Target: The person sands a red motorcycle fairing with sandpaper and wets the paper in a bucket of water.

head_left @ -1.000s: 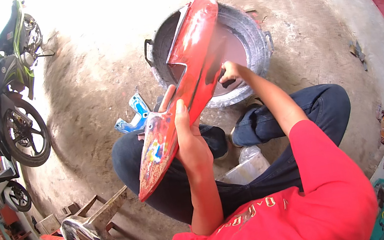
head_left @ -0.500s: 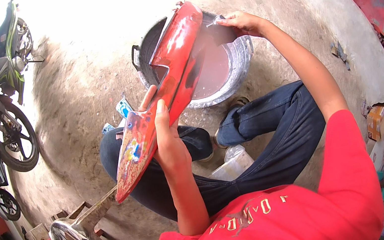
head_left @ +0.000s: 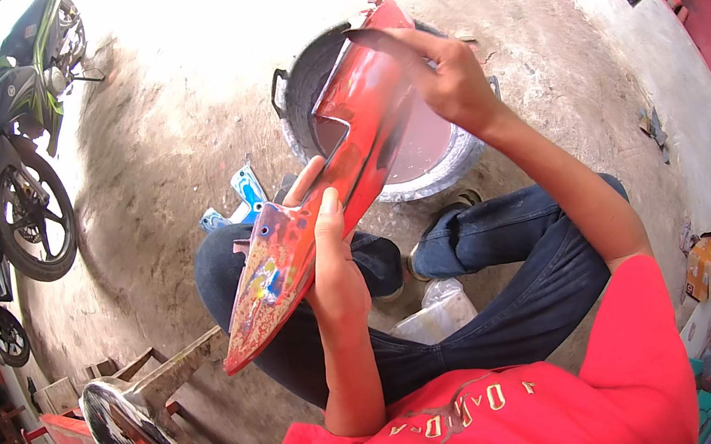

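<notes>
A long red motorcycle body panel (head_left: 371,140) slants across the middle, its paint worn to patches of other colours at the lower tip. My left hand (head_left: 335,267) is closed round its lower part, thumb on top and fingers on the far side. Up at the panel's other end, my right hand (head_left: 454,81) pinches a dark sheet that looks like sandpaper (head_left: 373,37). That sheet lies on or just over the red surface; blur hides whether it touches. Below the panel stands a dark basin (head_left: 450,172) of cloudy, pinkish water.
Blue-and-white panel pieces (head_left: 248,188) lie on the floor by my left knee. Between my legs sits a whitish wrapped block (head_left: 436,316). A worn chair (head_left: 129,434) stands at the lower left, motorcycles (head_left: 26,200) at the far left, and a cardboard box (head_left: 709,266) at the right.
My right hand has moved left with the sandpaper, from above the basin's right side onto or close over the panel's upper end. My left hand keeps its hold. The whole view has shifted slightly.
</notes>
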`<action>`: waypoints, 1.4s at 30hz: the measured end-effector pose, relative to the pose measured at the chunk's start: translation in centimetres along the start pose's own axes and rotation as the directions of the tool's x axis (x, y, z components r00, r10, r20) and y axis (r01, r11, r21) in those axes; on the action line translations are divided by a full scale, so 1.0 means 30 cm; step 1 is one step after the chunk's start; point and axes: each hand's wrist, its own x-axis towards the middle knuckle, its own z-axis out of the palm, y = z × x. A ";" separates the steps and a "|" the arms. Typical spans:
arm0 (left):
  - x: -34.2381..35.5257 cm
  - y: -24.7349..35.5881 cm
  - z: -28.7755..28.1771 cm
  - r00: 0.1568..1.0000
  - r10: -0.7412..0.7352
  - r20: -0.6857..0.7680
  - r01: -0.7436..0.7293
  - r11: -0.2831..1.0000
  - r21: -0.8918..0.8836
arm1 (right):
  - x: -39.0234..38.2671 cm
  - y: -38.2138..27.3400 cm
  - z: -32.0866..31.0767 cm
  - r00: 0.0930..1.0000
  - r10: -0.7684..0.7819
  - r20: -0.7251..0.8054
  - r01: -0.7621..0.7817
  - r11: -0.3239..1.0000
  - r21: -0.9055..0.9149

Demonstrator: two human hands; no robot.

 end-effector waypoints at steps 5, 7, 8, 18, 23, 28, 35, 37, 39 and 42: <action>0.008 -0.008 -0.019 1.000 0.006 -0.020 -0.007 1.000 -0.007 | -0.114 -0.005 0.096 0.888 -0.389 0.244 0.427 0.895 -0.129; 0.009 -0.007 -0.023 0.999 -0.022 -0.032 0.021 0.998 -0.053 | -0.133 -0.016 0.067 0.874 -0.366 0.321 0.417 0.903 -0.105; 0.010 -0.012 -0.023 0.999 -0.028 -0.032 0.027 0.998 -0.050 | -0.118 0.024 0.059 0.890 -0.346 0.295 0.398 0.907 -0.137; 0.018 -0.020 -0.025 0.997 -0.056 -0.052 0.056 0.998 0.005 | -0.067 0.142 0.085 0.848 -0.462 0.260 0.524 0.804 -0.281; 0.018 -0.018 -0.032 0.996 -0.030 -0.086 0.030 1.000 0.004 | -0.079 0.070 0.150 0.855 -0.447 0.264 0.494 0.856 -0.152; 0.017 -0.020 -0.016 0.998 -0.049 -0.043 0.048 0.998 -0.029 | -0.043 0.156 0.096 0.872 -0.400 0.284 0.487 0.776 -0.401; 0.016 -0.018 -0.039 0.998 -0.024 -0.065 0.022 0.999 -0.027 | -0.145 0.009 0.111 0.863 -0.342 0.373 0.455 0.847 -0.276; 0.013 -0.018 -0.014 0.998 -0.038 -0.052 0.038 0.999 -0.004 | -0.083 0.144 0.086 0.887 -0.310 0.343 0.425 0.838 -0.342; 0.013 -0.020 -0.009 0.998 -0.040 -0.044 0.041 0.999 0.015 | -0.030 0.239 0.097 0.939 -0.238 0.249 0.324 0.854 -0.406; 0.018 -0.029 -0.035 0.996 -0.008 -0.084 0.007 1.000 -0.015 | -0.139 -0.016 0.150 0.885 -0.340 0.320 0.429 0.861 -0.272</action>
